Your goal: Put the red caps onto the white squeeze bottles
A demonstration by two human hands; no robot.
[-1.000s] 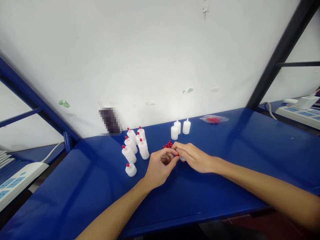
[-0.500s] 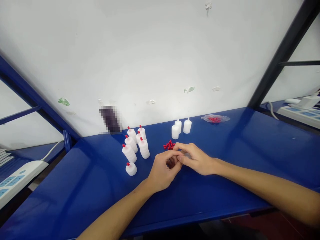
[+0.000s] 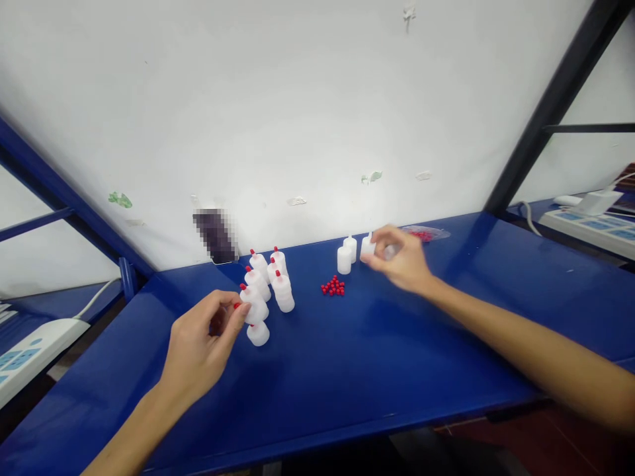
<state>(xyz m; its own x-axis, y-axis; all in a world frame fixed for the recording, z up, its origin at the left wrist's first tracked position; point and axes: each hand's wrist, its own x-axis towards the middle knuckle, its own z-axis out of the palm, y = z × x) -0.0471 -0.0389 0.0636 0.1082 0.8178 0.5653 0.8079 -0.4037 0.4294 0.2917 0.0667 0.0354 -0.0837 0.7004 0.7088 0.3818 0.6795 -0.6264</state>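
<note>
My left hand (image 3: 203, 350) is closed in a pinch on the red cap (image 3: 237, 306) of a white squeeze bottle, whose body is hard to tell from the stack behind. Below that grip stands a low white bottle (image 3: 258, 334), its red cap partly covered. My right hand (image 3: 399, 258), slightly blurred, has thumb and forefinger apart around an uncapped white bottle (image 3: 368, 246) at the back. Between its fingers shows a pale patch that I cannot make out. Two more uncapped bottles (image 3: 344, 260) stand to the left of it. Loose red caps (image 3: 333, 287) lie mid-table.
Several white bottles with red caps (image 3: 282, 287) stand in close rows left of centre. A clear bag of red caps (image 3: 426, 234) lies by the wall. Power strips (image 3: 37, 357) sit at both sides beyond the blue table (image 3: 347, 370). A pixelated dark object (image 3: 215, 236) leans against the wall.
My hands were together beside the loose caps and have parted. The left moved left to the capped bottles; the right moved up and right to the uncapped bottles.
</note>
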